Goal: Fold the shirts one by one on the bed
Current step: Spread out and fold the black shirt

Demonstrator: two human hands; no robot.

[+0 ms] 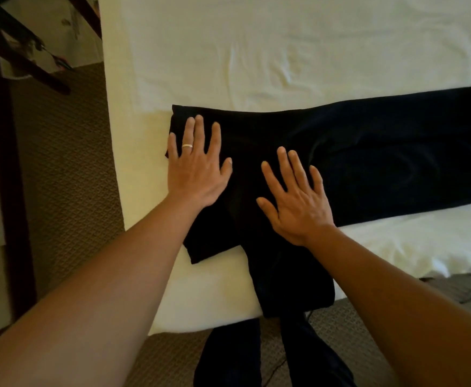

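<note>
A white-sheeted bed (284, 51) stands on brown carpet (66, 163). The black shirt (382, 152) lies partly folded. Left hand (198, 166) and right hand (298, 199) press it, fingers spread flat.

Bare white sheet lies open across the bed (284, 51) toward its far edge. The dark shirt (382, 152) covers the near edge, one part hanging over it.

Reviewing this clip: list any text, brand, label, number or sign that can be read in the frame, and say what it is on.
None can be read.
Dark shirt: no print, tag or logo shows on it.
Ring on the left hand: plain band, no marking visible.
White bed sheet: no lettering.
Patterned fabric at the upper left: blurred motifs only, no words legible.
</note>
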